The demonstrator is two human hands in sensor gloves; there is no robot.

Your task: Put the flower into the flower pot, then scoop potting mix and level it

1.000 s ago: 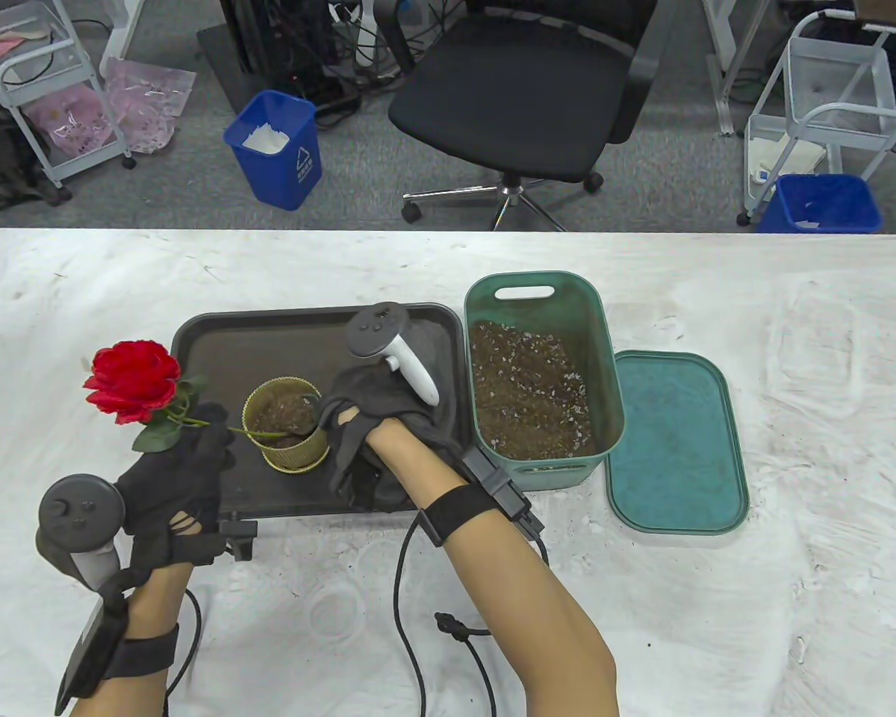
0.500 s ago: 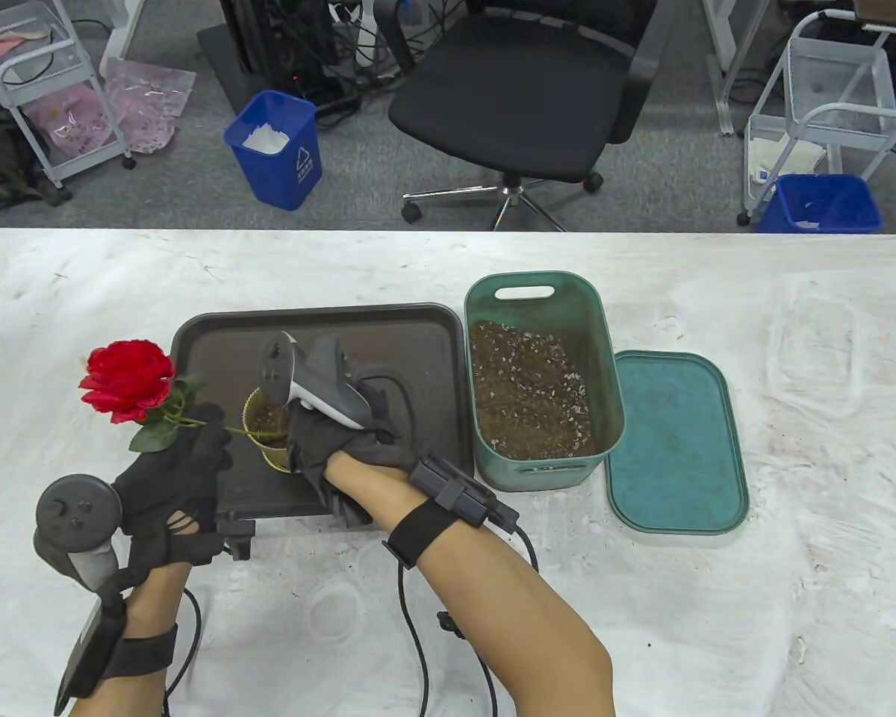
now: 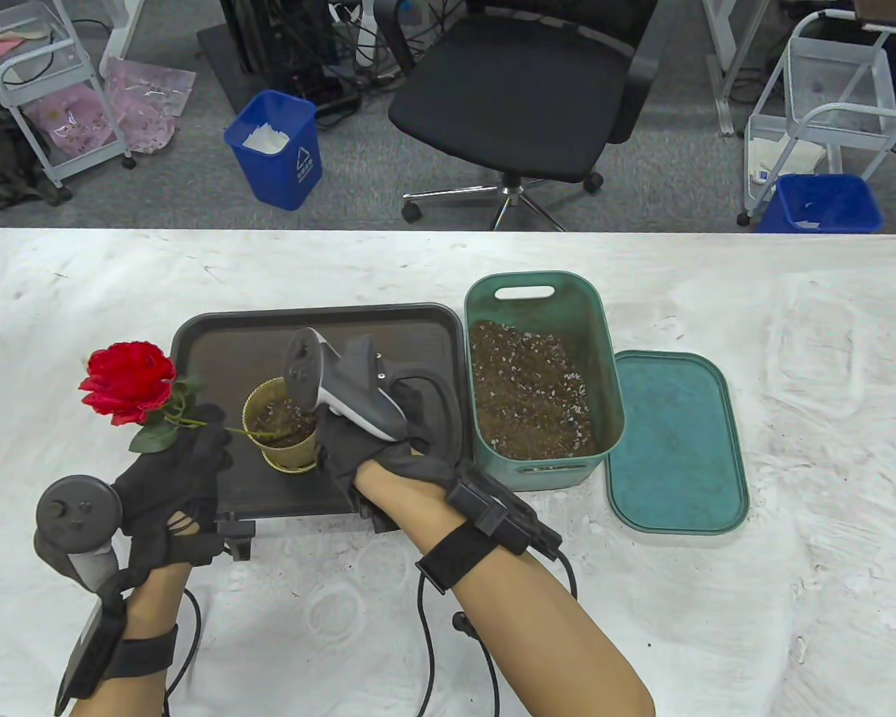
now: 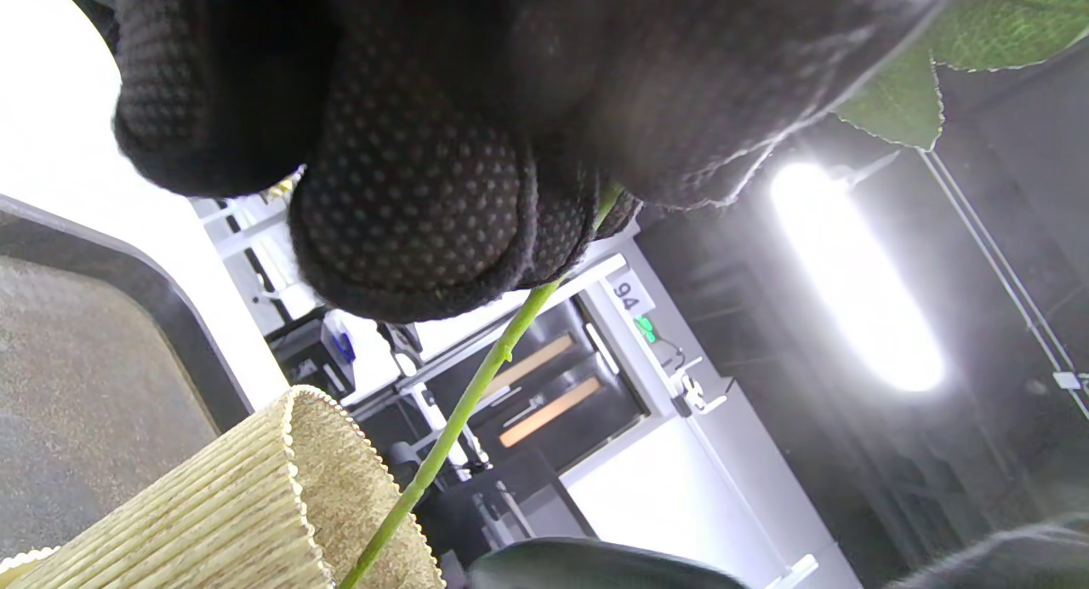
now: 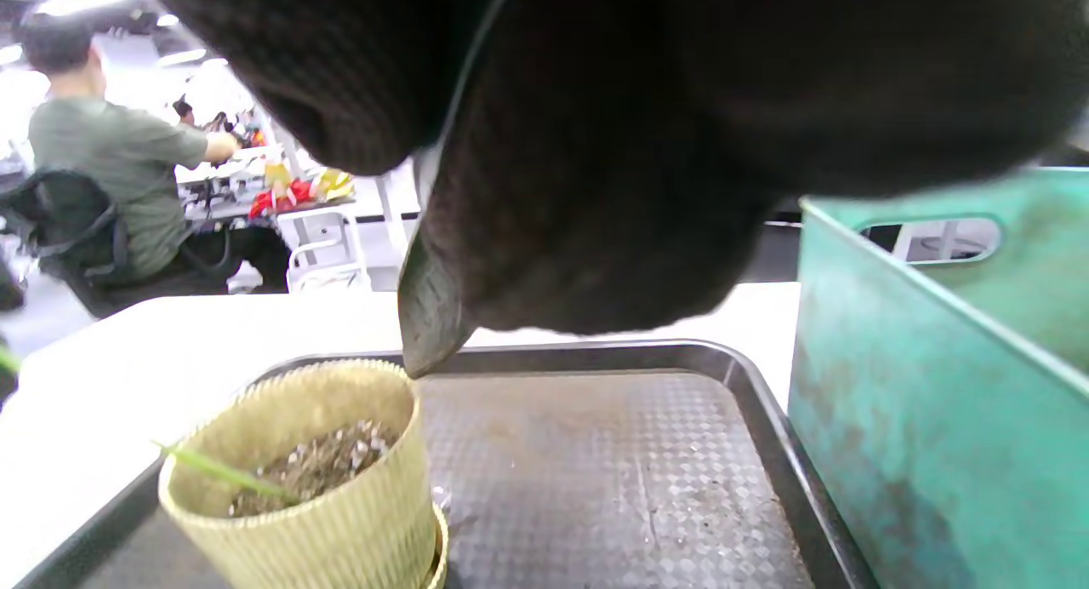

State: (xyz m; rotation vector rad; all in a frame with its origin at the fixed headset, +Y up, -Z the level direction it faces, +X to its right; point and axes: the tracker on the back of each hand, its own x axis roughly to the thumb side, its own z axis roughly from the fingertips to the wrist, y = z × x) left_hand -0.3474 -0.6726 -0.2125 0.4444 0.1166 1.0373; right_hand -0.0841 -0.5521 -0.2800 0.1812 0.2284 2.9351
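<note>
White table (image 3: 717, 299): left hand (image 3: 168, 478) pinches rose stem (image 4: 476, 385); right hand (image 3: 388, 448) grips metal scoop (image 5: 430, 317).

Hidden under the right hand (image 3: 388, 455): whatever it grips beside the flower pot (image 3: 282, 435); only a grey tip (image 5: 430, 317) shows above that pot. Stem (image 4: 459, 414) base buried in potting mix; pot cut off below.

Both hands wear black gloves with tiny dots. The left hand (image 3: 168, 478) carries a dark grey tracker, the right hand (image 3: 388, 448) a grey-and-white one. Black wrist straps have black cables.
</note>
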